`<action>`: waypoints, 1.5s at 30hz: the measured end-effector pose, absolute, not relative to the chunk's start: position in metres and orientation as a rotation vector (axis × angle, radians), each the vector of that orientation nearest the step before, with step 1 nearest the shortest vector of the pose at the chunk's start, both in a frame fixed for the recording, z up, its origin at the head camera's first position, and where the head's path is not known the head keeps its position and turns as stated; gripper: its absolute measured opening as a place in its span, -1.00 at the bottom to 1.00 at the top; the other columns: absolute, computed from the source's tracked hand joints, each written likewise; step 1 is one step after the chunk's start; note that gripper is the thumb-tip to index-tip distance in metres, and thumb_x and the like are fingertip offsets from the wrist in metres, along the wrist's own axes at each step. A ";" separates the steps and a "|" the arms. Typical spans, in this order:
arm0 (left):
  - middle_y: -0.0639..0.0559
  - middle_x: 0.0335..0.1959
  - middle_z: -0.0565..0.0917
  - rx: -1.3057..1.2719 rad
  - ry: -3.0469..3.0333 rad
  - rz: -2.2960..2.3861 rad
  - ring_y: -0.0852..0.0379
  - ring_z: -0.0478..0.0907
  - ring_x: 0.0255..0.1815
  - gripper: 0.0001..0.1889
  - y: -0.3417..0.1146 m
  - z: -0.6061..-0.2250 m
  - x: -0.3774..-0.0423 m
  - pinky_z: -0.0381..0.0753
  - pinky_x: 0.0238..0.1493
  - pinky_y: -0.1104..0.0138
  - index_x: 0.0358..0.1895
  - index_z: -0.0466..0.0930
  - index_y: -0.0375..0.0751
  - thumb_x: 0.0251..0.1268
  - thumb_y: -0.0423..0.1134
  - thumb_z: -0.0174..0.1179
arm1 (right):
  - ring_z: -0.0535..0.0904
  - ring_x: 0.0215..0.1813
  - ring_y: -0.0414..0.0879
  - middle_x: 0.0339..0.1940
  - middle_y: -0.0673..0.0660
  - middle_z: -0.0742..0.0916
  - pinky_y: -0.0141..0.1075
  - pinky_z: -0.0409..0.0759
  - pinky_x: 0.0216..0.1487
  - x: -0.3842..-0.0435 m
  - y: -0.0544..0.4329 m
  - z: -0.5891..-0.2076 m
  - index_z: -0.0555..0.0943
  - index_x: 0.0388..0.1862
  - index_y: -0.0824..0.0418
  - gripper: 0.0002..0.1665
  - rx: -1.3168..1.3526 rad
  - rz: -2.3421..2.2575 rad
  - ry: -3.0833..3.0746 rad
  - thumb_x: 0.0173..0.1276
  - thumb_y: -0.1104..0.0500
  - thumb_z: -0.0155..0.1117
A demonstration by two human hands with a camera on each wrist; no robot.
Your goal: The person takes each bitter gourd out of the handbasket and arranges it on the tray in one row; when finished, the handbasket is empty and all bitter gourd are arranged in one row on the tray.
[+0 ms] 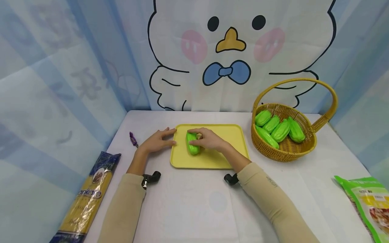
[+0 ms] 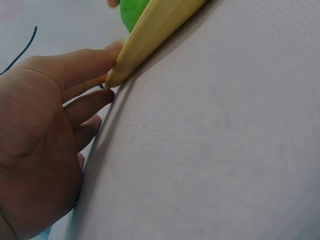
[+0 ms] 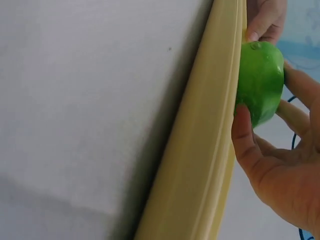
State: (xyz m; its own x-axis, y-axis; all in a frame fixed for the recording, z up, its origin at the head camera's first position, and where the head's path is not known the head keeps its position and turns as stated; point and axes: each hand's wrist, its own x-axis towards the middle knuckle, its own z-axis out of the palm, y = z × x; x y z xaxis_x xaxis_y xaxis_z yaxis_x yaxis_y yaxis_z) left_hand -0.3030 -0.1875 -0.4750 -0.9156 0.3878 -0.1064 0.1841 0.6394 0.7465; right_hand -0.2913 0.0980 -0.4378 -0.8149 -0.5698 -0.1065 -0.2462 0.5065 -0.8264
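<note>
A green ridged vegetable (image 1: 192, 148), plastic-looking, lies on the left part of a yellow tray (image 1: 218, 162). My right hand (image 1: 209, 139) holds it, with the thumb on the near side and the fingers over the far side. In the right wrist view, that thumb and the fingers (image 3: 301, 85) press against opposite sides of the green vegetable (image 3: 260, 80). My left hand (image 1: 156, 141) touches the tray's left edge with extended thumb and fingers. The left wrist view shows its fingertips against the rim of the tray (image 2: 145, 37).
A wicker basket (image 1: 281, 156) with a tall handle stands at the back right, holding several similar green vegetables (image 1: 281, 131). A yellow-and-blue packet (image 1: 88, 192) lies left, near a small purple object (image 1: 132, 139). A green bag (image 1: 367, 202) lies right. A printed curtain (image 1: 225, 94) hangs behind.
</note>
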 end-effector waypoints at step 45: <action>-0.12 0.68 0.19 0.532 2.560 1.210 -0.13 -0.01 0.74 -0.28 -0.189 -0.477 -0.305 -0.13 0.71 -0.19 0.59 0.35 0.03 0.41 0.04 0.32 | 0.50 0.13 0.05 0.58 0.30 0.32 -0.22 0.55 0.12 -0.289 0.066 -0.438 0.21 0.69 0.10 0.08 -0.779 -1.076 2.420 0.32 -0.02 0.56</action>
State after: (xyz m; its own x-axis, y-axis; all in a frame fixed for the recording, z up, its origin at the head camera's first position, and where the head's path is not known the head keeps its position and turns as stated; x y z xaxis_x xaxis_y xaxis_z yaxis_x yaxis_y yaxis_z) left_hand -0.3051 -0.1895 -0.4768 -0.8992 0.4309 -0.0761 0.2147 0.5861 0.7813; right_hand -0.2886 0.0662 -0.4377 -0.7749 -0.6218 -0.1132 -0.3324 0.5533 -0.7638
